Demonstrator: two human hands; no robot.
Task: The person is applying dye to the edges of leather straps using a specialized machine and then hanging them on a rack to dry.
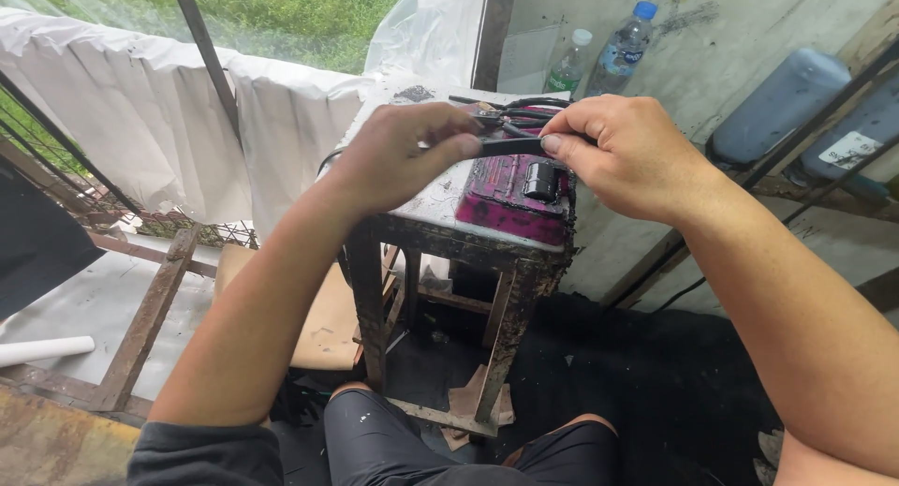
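both hands, left hand (403, 154) at 9 o'clock and right hand (627, 149) at 3, pinch shut on a thin black strip (510, 146) held above the magenta-stained block (515, 200) on the worktop (440, 200).

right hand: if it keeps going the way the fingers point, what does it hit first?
The right hand points leftward along the thin black piece it pinches, so it would likely meet the left hand fingertips first. Depth is hard to judge.
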